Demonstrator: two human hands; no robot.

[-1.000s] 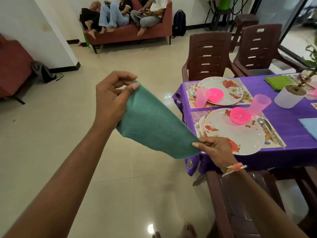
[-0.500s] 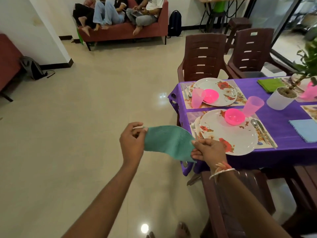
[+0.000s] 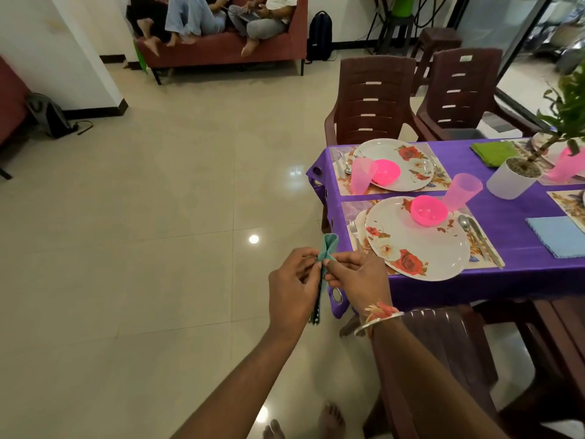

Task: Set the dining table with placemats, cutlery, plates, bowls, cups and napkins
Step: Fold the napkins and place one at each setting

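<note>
1. Glossy cream floor tiles (image 3: 158, 217) fill the left of the view, and a table under a purple cloth (image 3: 506, 280) stands at the right
2. Both bare arms reach forward from the near edge, and the two hands meet in the air just left of the table's near corner
3. Fingers of the left hand (image 3: 292, 280) are curled, with thumb and fingertips pinching a teal napkin (image 3: 327, 245)
4. From the other side the right hand (image 3: 357, 280) pinches the same cloth, its fingertips close against the left's; a metal bangle (image 3: 378, 321) and an orange thread band circle its wrist
5. Between the hands the teal napkin is gathered narrow: a short fan stands above the fingers and the rest hangs below them, clear of the table
6. At the nearest setting a floral placemat (image 3: 351, 210) carries a white near plate (image 3: 418, 248) with roses, and a pink bowl (image 3: 429, 210) sits on its far side with a pink cup (image 3: 462, 190) just beyond
7. A fork (image 3: 354, 229) lies left of that plate, and a spoon (image 3: 465, 221) and knife (image 3: 484, 242) lie to its right
8. Beyond it is a far plate (image 3: 395, 163), also holding a pink bowl
9. Farther right on the cloth are a blue napkin (image 3: 557, 236), a green napkin (image 3: 493, 152) and a white plant pot (image 3: 512, 180)
10. Two brown chairs (image 3: 373, 99) stand at the table's far end
11. Against the far wall, people sit on a red sofa (image 3: 221, 49) with a dark backpack (image 3: 319, 36) to its right
</note>
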